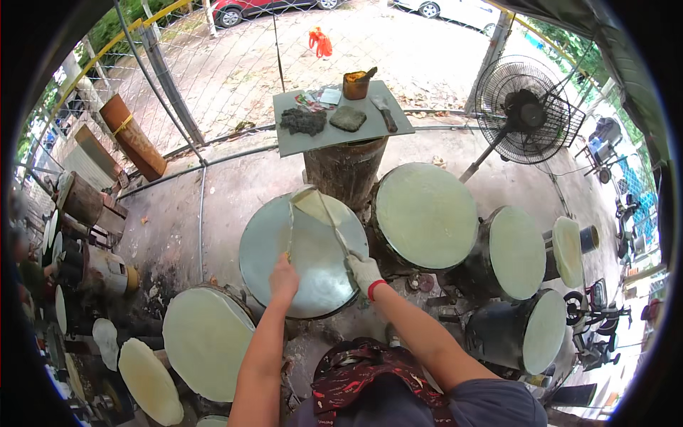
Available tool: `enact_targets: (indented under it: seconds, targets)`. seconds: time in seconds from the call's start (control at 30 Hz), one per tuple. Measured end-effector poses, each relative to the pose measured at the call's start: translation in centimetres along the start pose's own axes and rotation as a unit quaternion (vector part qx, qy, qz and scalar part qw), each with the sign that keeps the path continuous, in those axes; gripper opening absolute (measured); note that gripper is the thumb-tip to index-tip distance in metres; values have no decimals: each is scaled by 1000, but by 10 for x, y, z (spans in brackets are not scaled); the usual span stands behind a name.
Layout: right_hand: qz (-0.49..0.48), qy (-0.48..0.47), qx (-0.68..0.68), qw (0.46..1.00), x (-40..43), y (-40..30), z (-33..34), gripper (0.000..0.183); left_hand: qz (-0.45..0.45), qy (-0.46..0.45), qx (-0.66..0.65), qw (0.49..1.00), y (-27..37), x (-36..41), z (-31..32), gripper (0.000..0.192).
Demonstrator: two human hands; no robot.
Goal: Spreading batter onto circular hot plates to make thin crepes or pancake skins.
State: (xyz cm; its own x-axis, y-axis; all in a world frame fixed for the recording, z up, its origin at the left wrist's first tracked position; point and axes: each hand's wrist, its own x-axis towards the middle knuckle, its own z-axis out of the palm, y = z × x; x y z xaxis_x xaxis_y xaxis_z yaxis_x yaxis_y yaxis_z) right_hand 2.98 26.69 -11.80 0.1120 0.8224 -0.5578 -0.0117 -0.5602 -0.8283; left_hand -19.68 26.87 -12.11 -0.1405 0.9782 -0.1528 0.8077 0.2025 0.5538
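Note:
A round metal griddle (261,256), shiny and mostly bare, lies before me. At its far side a thin pale batter sheet (323,209) is partly lifted, its edges drawn towards me as two narrow strips. My left hand (284,280), bare, is closed around the end of the left strip, where a small yellow bit shows. My right hand (365,273), in a white knit glove with a red cuff, grips the right strip over the griddle's right edge. The fingertips of both hands are partly hidden.
More round griddles covered with pale sheets stand left (208,341) and right (426,216). Beyond, a board (293,143) on a drum holds a dark cloth (303,122), a pad (348,118), a tin (356,87) and a knife (385,113). A fan (525,112) stands far right.

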Motion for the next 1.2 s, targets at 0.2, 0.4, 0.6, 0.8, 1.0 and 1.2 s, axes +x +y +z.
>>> enact_targets:
  seconds: [0.2,0.4,0.6,0.8,1.0,1.2]
  targets:
    - [-102,125,-226,961,-25,28,29,39,22,49,59,997,-32,-4,-23,34]
    - [-34,31,-78,996,4,20,20,41,-19,37,70,997,-43,-18,-46,44]
    - [-73,-35,-177,981,7,-5,59,38,24,102,159,982,-69,-43,-57,52]
    - [-84,31,-201,975,11,4,38,39,-7,137,194,971,-98,-62,-79,53]
    - [-15,-150,-249,957,5,-40,38,38,0,170,162,972,-102,-108,-98,51]
    - [-127,-99,-240,957,35,-21,46,38,-16,203,44,978,-109,-141,-102,46]
